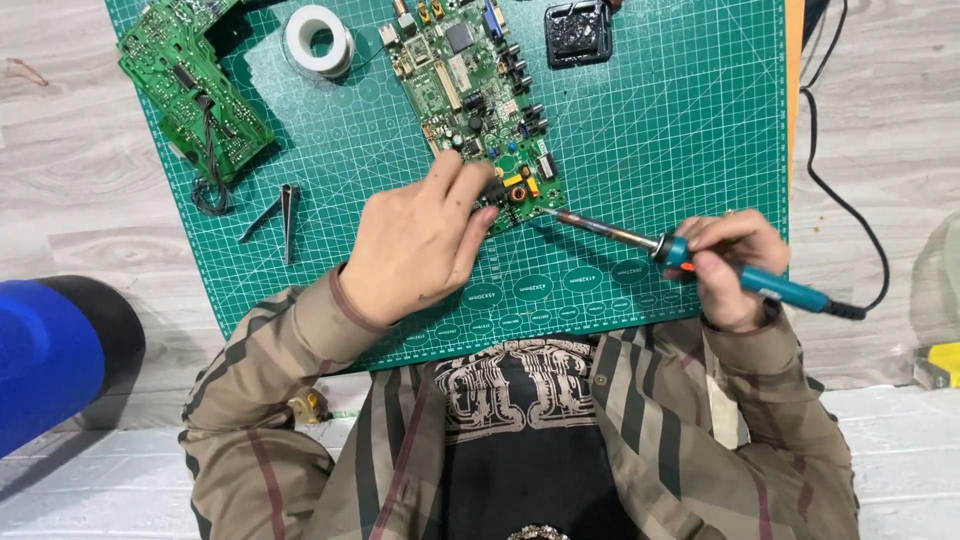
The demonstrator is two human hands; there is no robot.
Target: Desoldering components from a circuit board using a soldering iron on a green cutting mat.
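Bright, even overhead light; sharp in the middle, softer at the edges.

Diffuse light falls evenly on the green gridded cutting mat (pixel 680 120), with no harsh glare. Shadows are short and soft: a faint one lies under the teal-handled soldering iron (pixel 700 262), another beside the left hand (pixel 415 245). The blue rounded object (pixel 45 355) at the left edge is blurred and out of focus. The pale wood-grain floor (pixel 900 110) looks slightly washed out.
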